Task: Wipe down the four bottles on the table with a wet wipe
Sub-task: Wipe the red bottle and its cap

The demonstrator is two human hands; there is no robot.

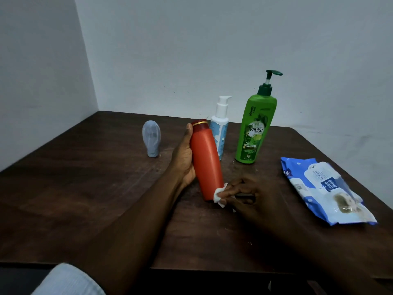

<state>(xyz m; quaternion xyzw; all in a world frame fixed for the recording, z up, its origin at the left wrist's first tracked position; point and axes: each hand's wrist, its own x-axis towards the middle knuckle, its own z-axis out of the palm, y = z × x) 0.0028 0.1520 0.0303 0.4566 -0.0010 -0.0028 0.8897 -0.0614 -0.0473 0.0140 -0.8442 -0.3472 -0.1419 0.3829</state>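
Item in hand: orange bottle (206, 162), tilted above the counter (85, 188), gripped by my left hand (184, 158); my right hand (251, 194) pinches the wet wipe (219, 193) against its base. Standing behind: green pump bottle (255, 133), white pump bottle (220, 133), grey bottle (151, 138). Whether these are wiped, I cannot tell

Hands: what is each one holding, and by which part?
The left hand grips the red bottle round its middle, thumb up by the cap. The right hand pinches a wipe, pressed to the bottle's base.
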